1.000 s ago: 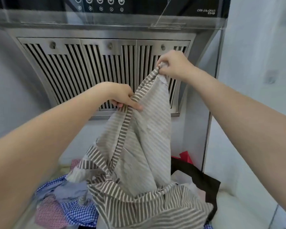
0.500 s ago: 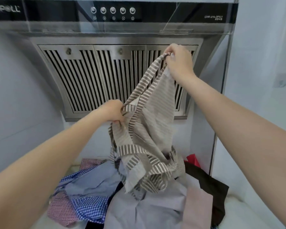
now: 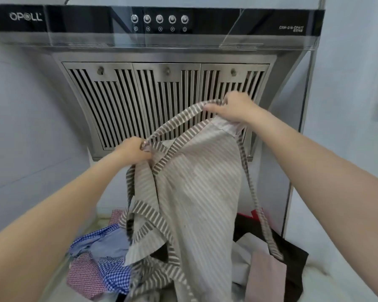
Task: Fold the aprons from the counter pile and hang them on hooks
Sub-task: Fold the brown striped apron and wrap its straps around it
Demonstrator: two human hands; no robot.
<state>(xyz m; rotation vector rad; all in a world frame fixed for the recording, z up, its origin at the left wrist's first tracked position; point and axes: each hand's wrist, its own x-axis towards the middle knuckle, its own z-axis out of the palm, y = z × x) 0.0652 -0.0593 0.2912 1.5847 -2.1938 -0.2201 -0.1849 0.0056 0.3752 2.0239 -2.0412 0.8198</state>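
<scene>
While 2 hands raised | L (image 3: 135,150) & R (image 3: 234,107) grip striped apron (image 3: 196,192)

We now have the striped apron (image 3: 196,192) spread wider than a second ago: its bib hangs open between our hands instead of bunched. Our right hand (image 3: 234,107) sits lower against the hood's grille and now pinches the top right corner with the neck strap (image 3: 177,123) stretched from it. Our left hand (image 3: 135,149) has slid out to the other end of that strap. The apron's hem is lifted further off the pile (image 3: 100,264), uncovering more checked cloth on the counter.
</scene>
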